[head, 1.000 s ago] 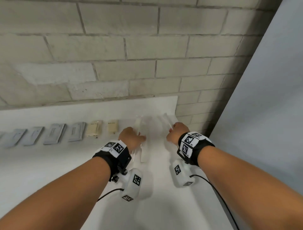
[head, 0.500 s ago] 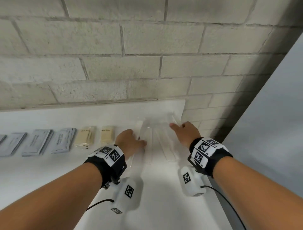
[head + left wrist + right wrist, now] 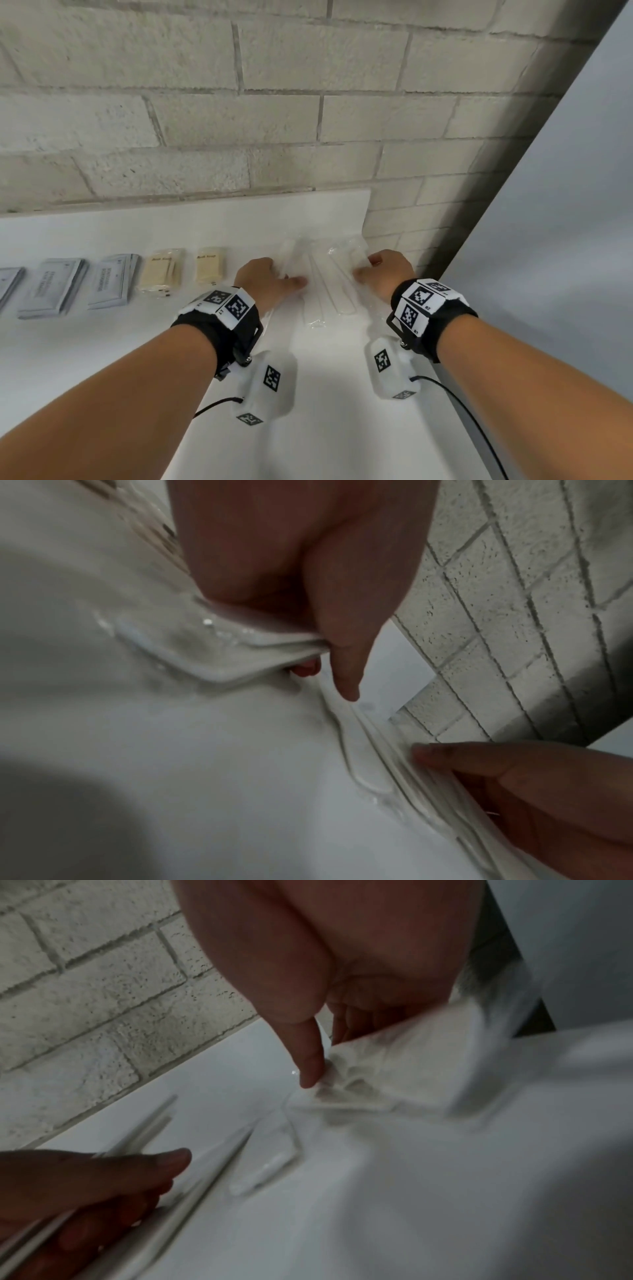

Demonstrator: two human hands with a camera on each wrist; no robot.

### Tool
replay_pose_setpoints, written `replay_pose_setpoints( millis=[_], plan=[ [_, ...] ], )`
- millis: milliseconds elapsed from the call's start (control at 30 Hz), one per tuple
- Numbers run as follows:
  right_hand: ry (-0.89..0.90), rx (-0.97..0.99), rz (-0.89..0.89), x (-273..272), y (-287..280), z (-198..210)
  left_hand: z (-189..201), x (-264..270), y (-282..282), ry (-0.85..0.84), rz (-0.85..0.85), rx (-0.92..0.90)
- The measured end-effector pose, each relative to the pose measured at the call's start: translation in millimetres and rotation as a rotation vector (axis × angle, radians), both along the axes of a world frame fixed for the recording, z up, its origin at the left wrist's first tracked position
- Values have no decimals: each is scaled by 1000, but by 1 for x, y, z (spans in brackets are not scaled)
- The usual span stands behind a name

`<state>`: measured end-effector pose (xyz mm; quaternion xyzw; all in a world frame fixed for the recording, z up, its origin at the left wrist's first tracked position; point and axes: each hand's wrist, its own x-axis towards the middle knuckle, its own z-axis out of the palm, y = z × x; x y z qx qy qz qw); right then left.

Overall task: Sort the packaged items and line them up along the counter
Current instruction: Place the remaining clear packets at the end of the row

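Note:
Several long white items in clear plastic packets lie at the right end of the white counter (image 3: 102, 342). My left hand (image 3: 274, 279) grips the leftmost clear packet (image 3: 287, 253); in the left wrist view its thumb and fingers (image 3: 342, 669) pinch that packet (image 3: 205, 642). My right hand (image 3: 373, 269) grips the rightmost clear packet (image 3: 349, 255), and the right wrist view shows the crumpled wrap (image 3: 394, 1074) between thumb and fingers (image 3: 310, 1064). Two more clear packets (image 3: 329, 291) lie flat between the hands.
Left of the hands stand two beige soap packets (image 3: 210, 269), then several grey packets (image 3: 109, 284) in a row. A brick wall (image 3: 274, 120) runs behind the counter. The counter's right edge (image 3: 455, 394) lies just past my right wrist, beside a grey panel (image 3: 565, 240).
My right hand set down the packet it held raised, lay flat across the packets, and now grips the rightmost one. My left hand has stayed on the leftmost packet.

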<state>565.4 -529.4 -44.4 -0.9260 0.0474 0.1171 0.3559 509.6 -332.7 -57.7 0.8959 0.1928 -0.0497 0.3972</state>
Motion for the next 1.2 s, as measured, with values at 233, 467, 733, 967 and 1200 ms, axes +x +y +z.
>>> replay_pose_setpoints(
  millis=[233,467,733,967,1200],
  plan=[
    [-7,128,-67,4,6,0,2,0,5,58,12,-99],
    [8,169,-109,11,4,-4,-3,1,5,0,-49,38],
    [-41,103,-126,20,2,-1,-1,8,9,60,-64,22],
    [-110,49,-77,23,-2,0,-2,10,11,66,-24,-49],
    [-26,-105,110,9,-9,-3,2,8,10,86,-26,-45]
  ],
)
